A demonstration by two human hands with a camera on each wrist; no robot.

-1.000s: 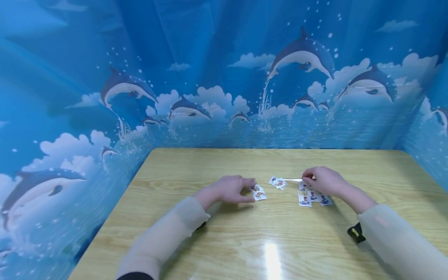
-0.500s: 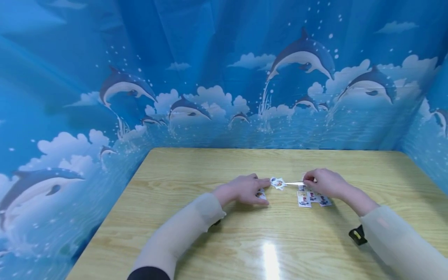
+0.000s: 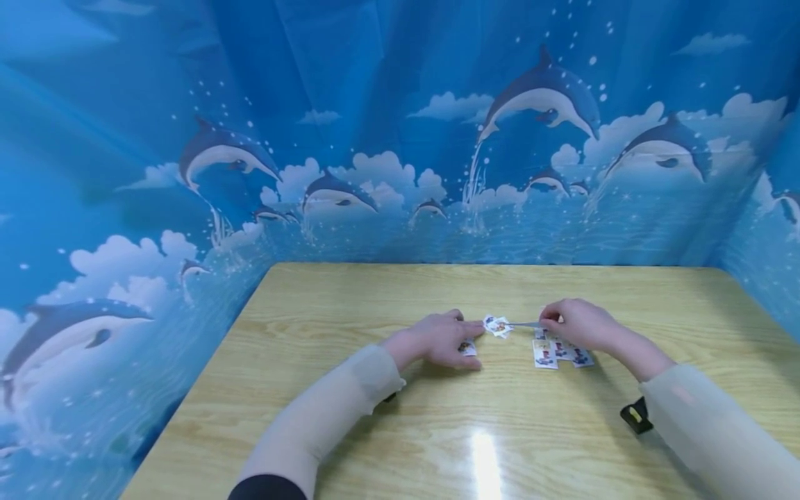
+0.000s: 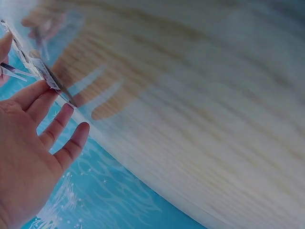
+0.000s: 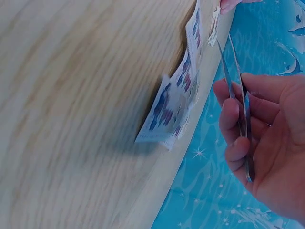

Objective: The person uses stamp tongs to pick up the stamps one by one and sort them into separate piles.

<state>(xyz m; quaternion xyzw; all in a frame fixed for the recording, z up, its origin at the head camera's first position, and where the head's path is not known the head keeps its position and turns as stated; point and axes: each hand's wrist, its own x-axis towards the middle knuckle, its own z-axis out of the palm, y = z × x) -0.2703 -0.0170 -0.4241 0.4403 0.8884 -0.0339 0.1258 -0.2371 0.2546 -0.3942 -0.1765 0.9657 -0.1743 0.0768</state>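
Observation:
My right hand (image 3: pixel 582 325) holds metal tweezers (image 5: pixel 247 112) between thumb and fingers. The tweezers' two tips stand a little apart in the right wrist view and point left toward a small pile of stamps (image 3: pixel 499 327). My left hand (image 3: pixel 440 340) reaches over the table with fingers extended, its index fingertip touching the left edge of that pile. Beneath this hand lies another stamp (image 3: pixel 467 348), partly covered. A group of overlapping stamps (image 3: pixel 545 355) with printed figures lies under and in front of my right hand, some hidden by it.
Everything lies on a wood-grain table (image 3: pixel 400 430) with a glossy surface. A blue dolphin-print cloth (image 3: pixel 387 139) hangs behind the table and along its sides. A black strap device (image 3: pixel 636 415) sits at the right wrist.
My left hand has moved right, from the left stamps to the edge of the middle pile, now covering more of the left ones. My right hand stays almost in place with the tweezers.

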